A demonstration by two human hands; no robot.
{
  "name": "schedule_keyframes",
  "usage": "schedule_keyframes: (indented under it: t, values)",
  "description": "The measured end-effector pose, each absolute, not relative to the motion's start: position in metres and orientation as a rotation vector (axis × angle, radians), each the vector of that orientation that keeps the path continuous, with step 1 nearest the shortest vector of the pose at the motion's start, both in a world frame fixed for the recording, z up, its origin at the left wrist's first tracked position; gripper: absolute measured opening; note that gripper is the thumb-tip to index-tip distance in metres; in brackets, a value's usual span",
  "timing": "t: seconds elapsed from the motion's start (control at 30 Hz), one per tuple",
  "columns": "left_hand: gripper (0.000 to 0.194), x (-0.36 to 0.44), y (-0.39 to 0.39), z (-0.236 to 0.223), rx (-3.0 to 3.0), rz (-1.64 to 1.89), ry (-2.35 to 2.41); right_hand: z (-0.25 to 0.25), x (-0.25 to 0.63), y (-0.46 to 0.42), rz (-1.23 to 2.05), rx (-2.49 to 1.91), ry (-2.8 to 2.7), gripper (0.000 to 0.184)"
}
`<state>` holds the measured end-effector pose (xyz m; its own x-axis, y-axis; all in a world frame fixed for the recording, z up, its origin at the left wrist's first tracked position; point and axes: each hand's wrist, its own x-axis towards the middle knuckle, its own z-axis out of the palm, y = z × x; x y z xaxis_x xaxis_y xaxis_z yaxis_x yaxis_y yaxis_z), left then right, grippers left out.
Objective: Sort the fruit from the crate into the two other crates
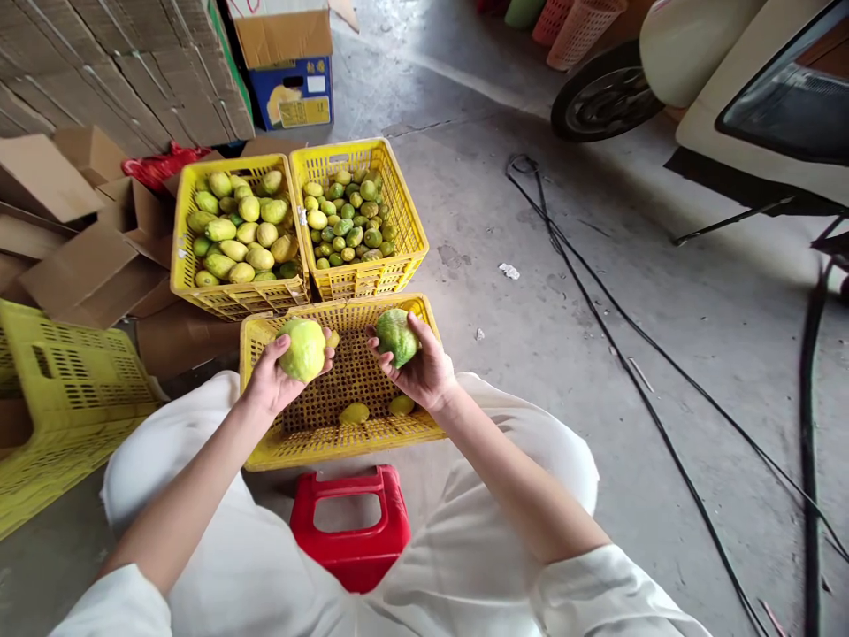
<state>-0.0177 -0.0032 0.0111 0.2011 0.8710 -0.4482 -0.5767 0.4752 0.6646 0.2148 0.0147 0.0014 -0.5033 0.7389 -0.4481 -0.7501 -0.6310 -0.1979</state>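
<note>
In my left hand (277, 379) is a large pale yellow-green lemon (302, 350), fingers wrapped round it. My right hand (424, 367) grips a darker green lemon (396, 338) with patchy skin. Both hands are raised over a yellow plastic crate (332, 451) between my knees. Two yellow lemons, one near the middle (354, 413) and one to its right (401, 405), lie on that crate's floor. Another bit of yellow fruit (332, 339) shows just past my left fingertips, mostly hidden. Beyond stand two yellow crates, the left (232, 305) with large yellow-green lemons, the right (411, 221) with smaller, greener ones.
A red plastic stool (351, 557) is beneath me. Loose cardboard boxes (86, 265) and a tilted yellow crate (80, 389) lie at left. A blue carton (295, 93) stands behind. Black cables (616, 345) cross the concrete floor at right, near a parked vehicle (716, 80).
</note>
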Motion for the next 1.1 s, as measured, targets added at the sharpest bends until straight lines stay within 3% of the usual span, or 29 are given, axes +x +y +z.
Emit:
schedule_keyframes:
  t: [0.4,0.8,1.1]
  values:
    - [0.040,-0.013,-0.003,0.034,0.214,1.166,0.802,0.019,0.225,0.016,2.043,-0.472,-0.135,0.048]
    - [0.038,-0.002,-0.001,0.028,-0.028,1.114,0.924,0.012,0.215,0.012,2.087,-0.617,-0.244,0.025]
    - [0.045,0.000,0.002,0.032,-0.016,1.173,0.909,0.009,0.216,0.015,2.135,-0.571,-0.117,0.028]
